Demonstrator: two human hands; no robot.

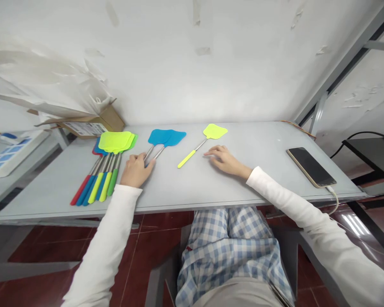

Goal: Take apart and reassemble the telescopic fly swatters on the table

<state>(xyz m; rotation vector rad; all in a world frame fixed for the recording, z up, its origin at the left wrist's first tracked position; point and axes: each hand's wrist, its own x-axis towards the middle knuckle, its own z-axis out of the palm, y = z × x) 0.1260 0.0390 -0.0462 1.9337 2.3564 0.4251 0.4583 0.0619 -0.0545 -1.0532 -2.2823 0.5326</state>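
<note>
Two blue fly swatters lay on the worktop, left of centre, heads toward the wall, the right head partly overlapping the left. Their metal shafts ran down, slightly apart, to the left hand. That hand was palm down over the grip ends, fingers bent and close together, thumb out alongside the right shaft. Grips hidden beneath hand and sleeve; could not tell whether the fingers were closed on them or only resting there.

A single yellow fly swatter lay flat near mid-worktop, diagonal, head toward the wall and grip toward the person. The right hand was just right of it, palm down, fingers loosely spread and holding nothing. A gap showed between the fingertips and the yellow grip.

Left of the left hand: a pile of swatters, heads stacked, grips fanned toward the near edge. Grip colours noted: red, blue, yellow, green. A yellow head was uppermost; green showed at its right, blue and red at its left.

Behind the pile stood an opened cardboard box. At the right end lay a phone, screen dark, white cable plugged into its near end.
</note>
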